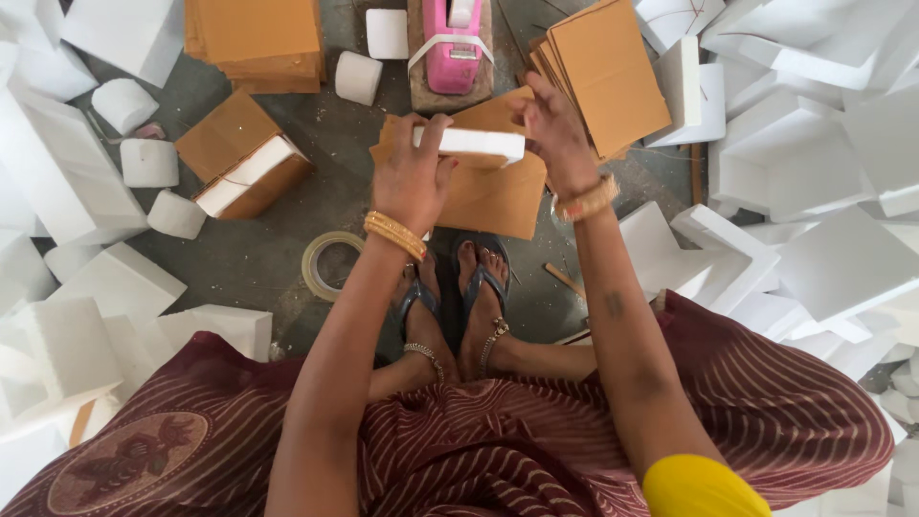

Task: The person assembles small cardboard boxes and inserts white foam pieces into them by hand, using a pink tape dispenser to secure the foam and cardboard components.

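Note:
My left hand (414, 174) and my right hand (550, 129) both grip a white foam block (471, 146), held flat above a brown cardboard sheet (498, 199) that lies on the grey floor in front of my feet. The left hand clasps the block's left end, the right hand its right end. Gold bangles sit on both wrists.
A pink tape dispenser (452, 46) stands on a board ahead. Cardboard stacks (257, 38) (605, 72) lie left and right of it. A half-wrapped foam box (244, 158) and a tape roll (325, 263) sit on the left. White foam pieces (823, 153) pile on both sides.

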